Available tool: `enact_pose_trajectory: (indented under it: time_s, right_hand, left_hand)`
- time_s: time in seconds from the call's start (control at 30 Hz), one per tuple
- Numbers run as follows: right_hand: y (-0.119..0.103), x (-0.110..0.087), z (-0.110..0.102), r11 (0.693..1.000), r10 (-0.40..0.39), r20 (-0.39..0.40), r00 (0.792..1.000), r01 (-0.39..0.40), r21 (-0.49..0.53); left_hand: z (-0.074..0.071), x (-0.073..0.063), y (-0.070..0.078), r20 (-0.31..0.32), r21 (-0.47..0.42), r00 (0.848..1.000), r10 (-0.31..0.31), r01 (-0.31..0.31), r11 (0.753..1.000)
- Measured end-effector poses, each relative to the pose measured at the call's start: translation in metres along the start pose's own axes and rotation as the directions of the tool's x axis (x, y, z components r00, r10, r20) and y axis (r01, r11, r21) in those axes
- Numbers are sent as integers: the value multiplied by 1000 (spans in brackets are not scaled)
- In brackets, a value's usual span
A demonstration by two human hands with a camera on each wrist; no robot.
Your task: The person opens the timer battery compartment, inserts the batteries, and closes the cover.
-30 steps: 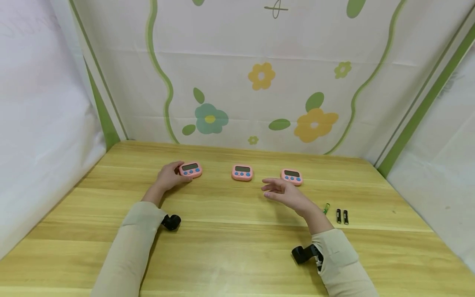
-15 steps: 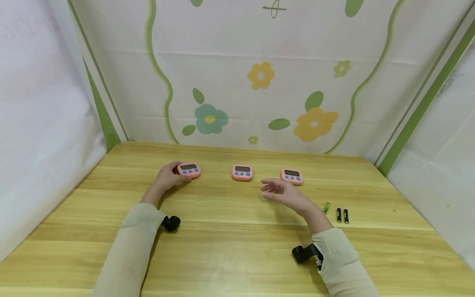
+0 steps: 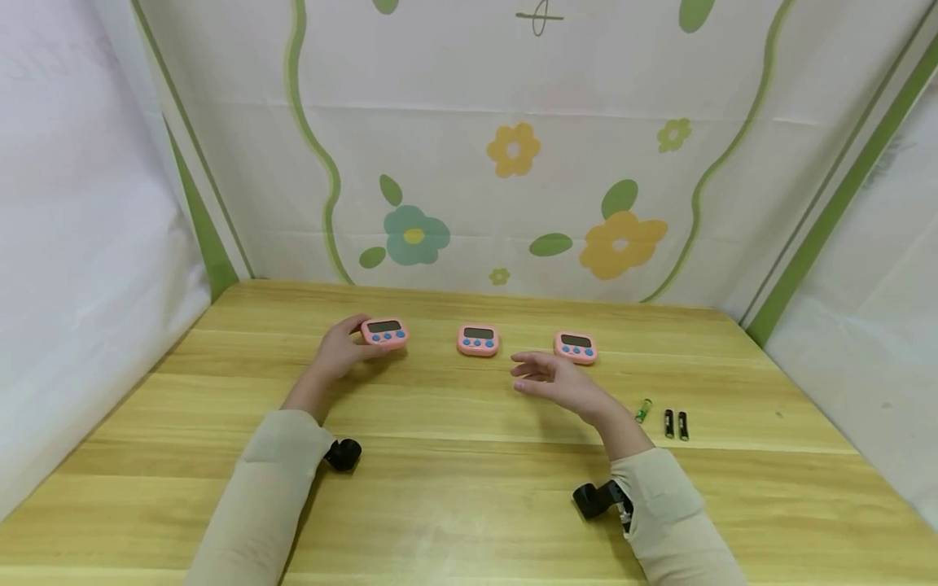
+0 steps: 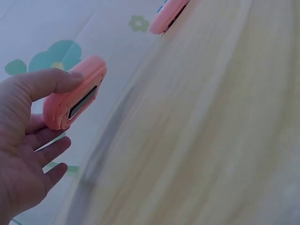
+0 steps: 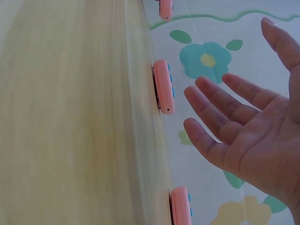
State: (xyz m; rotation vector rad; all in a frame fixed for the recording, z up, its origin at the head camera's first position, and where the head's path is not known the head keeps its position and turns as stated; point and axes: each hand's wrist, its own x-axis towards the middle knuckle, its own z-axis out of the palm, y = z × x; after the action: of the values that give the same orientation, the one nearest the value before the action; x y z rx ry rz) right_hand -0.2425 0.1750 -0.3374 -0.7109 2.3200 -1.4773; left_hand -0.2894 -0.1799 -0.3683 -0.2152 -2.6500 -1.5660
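Note:
My left hand [image 3: 339,350] pinches a pink digital timer [image 3: 384,333] between thumb and fingers at the left of the table. In the left wrist view this timer [image 4: 75,96] is raised off the table, its back with a dark rectangular patch turned to the camera. A second pink timer [image 3: 478,341] with blue buttons lies at the middle. The third timer [image 3: 576,347] lies to the right, just beyond my right hand [image 3: 563,382]. That hand hovers palm inward, fingers loosely spread, holding nothing; in the right wrist view its palm [image 5: 262,136] shows.
Two black batteries [image 3: 676,425] and a green battery [image 3: 643,411] lie on the wooden table [image 3: 454,505] to the right of my right hand. A white cloth backdrop [image 3: 440,73] with printed flowers stands along the far edge, with white sheets at both sides.
The left hand has lifted its timer from the table, after a small slide to the left, and moved it slightly right. The right hand has hardly moved.

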Motion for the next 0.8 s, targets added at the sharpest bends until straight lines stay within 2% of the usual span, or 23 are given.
enact_pose_trajectory:
  time_s: [0.13,0.27,0.37,0.47,0.6,0.8]
  right_hand:
    - [-1,1,1,1000,-3,1,1000,3,-4]
    - [-3,0,1,1000,2,-7,1000,-2,-6]
    - [-12,-3,1,1000,10,-20,1000,-10,-4]
    - [-24,-8,3,1000,13,-33,999,-13,12]
    - [-33,-12,6,1000,5,-44,999,-4,13]
    - [-36,-14,9,1000,15,-56,998,-14,14]
  left_hand:
    - [4,-3,5,-11,-24,1000,-6,5,1000]
    - [8,-6,8,4,-77,1000,-14,14,997]
    - [11,-7,11,25,-113,1000,-14,17,993]
    - [15,-10,16,44,-102,999,-12,17,995]
    - [21,-15,26,74,-105,997,11,-3,994]
    - [31,-22,39,91,-147,992,92,-78,986]
